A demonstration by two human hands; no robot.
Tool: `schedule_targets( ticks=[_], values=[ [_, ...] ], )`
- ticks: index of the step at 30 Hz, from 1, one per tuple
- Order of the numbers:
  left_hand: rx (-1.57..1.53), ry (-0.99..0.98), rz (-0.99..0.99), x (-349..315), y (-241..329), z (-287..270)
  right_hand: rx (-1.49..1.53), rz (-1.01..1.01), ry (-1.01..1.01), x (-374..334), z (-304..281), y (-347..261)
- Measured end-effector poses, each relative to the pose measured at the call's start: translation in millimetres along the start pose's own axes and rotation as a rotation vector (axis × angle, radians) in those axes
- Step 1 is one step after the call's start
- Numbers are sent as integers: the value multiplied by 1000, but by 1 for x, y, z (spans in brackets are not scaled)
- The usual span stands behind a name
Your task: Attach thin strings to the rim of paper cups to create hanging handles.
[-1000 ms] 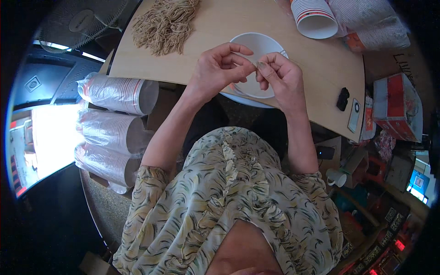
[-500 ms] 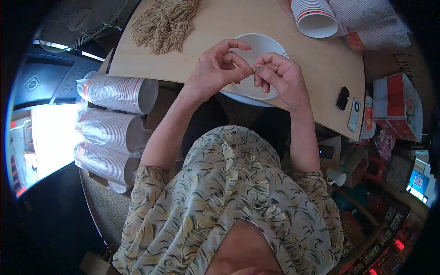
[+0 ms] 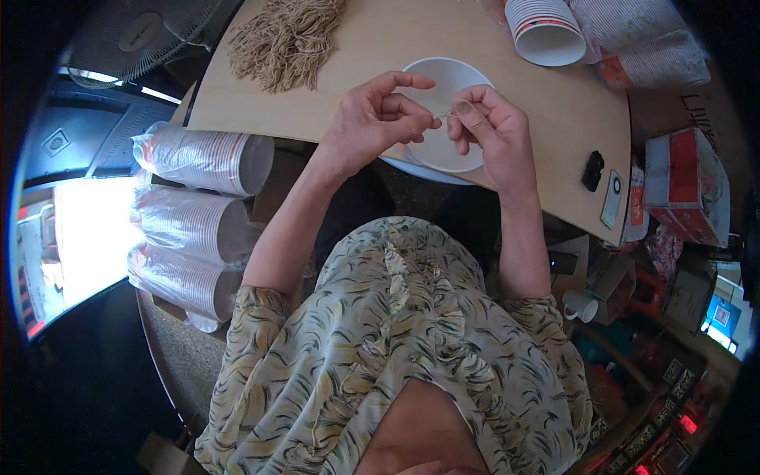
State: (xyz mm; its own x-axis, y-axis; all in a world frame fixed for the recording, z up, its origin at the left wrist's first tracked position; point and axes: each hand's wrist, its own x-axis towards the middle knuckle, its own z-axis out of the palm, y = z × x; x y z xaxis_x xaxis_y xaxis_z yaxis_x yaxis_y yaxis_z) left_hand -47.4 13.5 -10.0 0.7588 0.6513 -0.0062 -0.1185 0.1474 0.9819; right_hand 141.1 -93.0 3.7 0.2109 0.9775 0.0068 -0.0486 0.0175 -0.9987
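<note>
Strand (image 3: pixel 446 115), thin and pale, spans the two hands at 12 o'clock from the chest. The left hand (image 3: pixel 372 119) closes thumb to finger on one end, its forefinger free; the right hand (image 3: pixel 495 131) grips the other between thumb and forefinger. This piece looks midway through handling: picked up, not set down. Any knot in it is too small to tell. Below them an open white tub (image 3: pixel 455 75) stands at the near edge of the table (image 3: pixel 364 55); the hands hide part of its mouth, so its full contents cannot be told.

Between 9 and 10 o'clock lie three wrapped stacks of white tubs (image 3: pixel 194 162), nested one inside another, mouths toward 3 o'clock. At 2 o'clock, past a small black object (image 3: pixel 592 171), sits a red-and-white carton (image 3: pixel 687 222), contents unclear.

Farther off, at 11 o'clock, a thick bundle of tan strands (image 3: pixel 285 43) lies on the table, so plenty seems left. At 1 o'clock another nested stack (image 3: pixel 545 38) lies sideways, mouth toward the person.
</note>
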Motion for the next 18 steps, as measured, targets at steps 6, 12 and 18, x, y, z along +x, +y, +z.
schedule_targets(
  ticks=[6,12,18],
  values=[
    [-46,-20,-41,0,0,-1,6,15,28,0,-2,0],
    [-55,-8,-22,-1,0,1,30,-20,67,-1,2,2],
    [172,-4,84,5,0,4,-43,-38,37,0,1,-7]
  ],
)
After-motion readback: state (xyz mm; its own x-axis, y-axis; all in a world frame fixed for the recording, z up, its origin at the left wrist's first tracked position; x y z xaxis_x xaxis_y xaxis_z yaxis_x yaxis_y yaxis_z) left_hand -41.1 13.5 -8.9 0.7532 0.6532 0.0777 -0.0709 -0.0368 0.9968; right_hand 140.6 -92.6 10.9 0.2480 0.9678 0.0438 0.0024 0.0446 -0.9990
